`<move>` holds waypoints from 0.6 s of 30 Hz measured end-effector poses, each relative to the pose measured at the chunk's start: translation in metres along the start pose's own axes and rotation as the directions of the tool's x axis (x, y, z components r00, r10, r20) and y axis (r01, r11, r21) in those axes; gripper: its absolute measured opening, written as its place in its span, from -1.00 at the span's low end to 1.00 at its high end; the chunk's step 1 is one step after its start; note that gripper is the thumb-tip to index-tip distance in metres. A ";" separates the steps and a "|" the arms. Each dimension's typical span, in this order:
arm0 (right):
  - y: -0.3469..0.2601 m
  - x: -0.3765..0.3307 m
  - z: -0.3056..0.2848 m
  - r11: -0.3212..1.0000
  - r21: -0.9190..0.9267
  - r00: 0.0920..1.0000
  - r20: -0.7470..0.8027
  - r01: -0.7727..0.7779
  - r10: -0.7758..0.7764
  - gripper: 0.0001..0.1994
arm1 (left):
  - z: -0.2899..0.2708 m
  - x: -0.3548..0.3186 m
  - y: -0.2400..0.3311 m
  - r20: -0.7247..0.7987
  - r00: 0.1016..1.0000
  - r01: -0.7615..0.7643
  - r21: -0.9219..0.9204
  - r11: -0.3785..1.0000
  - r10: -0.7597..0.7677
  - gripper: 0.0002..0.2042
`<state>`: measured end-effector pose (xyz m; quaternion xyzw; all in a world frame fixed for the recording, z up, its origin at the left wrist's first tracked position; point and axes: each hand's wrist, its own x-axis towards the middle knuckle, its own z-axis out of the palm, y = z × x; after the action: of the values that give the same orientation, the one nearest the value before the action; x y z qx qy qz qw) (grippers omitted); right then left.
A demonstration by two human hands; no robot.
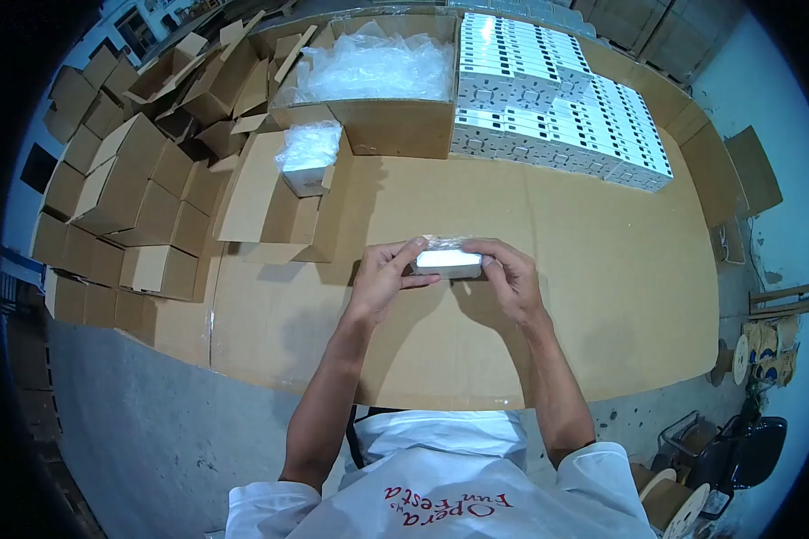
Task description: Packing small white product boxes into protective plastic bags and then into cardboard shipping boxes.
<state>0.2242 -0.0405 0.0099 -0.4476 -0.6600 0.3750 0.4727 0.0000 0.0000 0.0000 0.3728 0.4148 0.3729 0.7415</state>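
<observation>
Between both hands, over the middle of the table, is a small white box [448, 262] with clear plastic wrap along its upper edge. My left hand [382, 277] grips its left end, thumb on top and fingers below. At the right end, my right hand [514, 277] is closed on the same box. Ahead and to the left stands an open cardboard carton [259, 193]; a white box in crinkled clear plastic [308, 162] sits in its far part. Behind it, a larger open carton [400, 128] is heaped with clear plastic bags [377, 67].
Stacked white boxes [557, 135] fill the back right of the cardboard-covered table [629, 296]. Brown cartons [139, 193] pile up along the left edge, several with raised flaps. A cardboard wall [706, 162] borders the far right. Spools [674, 508] and a black chair [755, 454] stand beyond the table's right side.
</observation>
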 end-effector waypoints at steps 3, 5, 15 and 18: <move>-0.001 0.006 -0.002 1.000 -0.015 0.999 -0.041 0.018 -0.019 -0.70 | 0.005 0.006 0.003 -0.024 0.998 0.048 -0.059 0.997 -0.049 -0.45; 0.009 0.008 -0.006 0.995 -0.094 1.000 -0.022 -0.023 0.021 -0.72 | 0.015 0.003 0.007 -0.048 0.996 -0.071 0.008 0.997 0.072 -0.57; -0.020 0.018 -0.007 0.938 -0.347 0.997 0.079 0.027 0.001 -0.79 | -0.016 0.007 -0.013 0.134 0.969 -0.224 0.136 0.965 0.206 -0.56; -0.036 0.029 0.004 0.910 -0.413 0.990 0.135 0.028 0.030 -0.82 | -0.032 0.006 -0.015 0.130 0.975 -0.203 0.169 0.964 0.182 -0.57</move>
<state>0.2078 -0.0249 0.0504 -0.5109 -0.7553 0.2569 0.3201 -0.0228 0.0070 -0.0270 0.4981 0.3660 0.3822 0.6869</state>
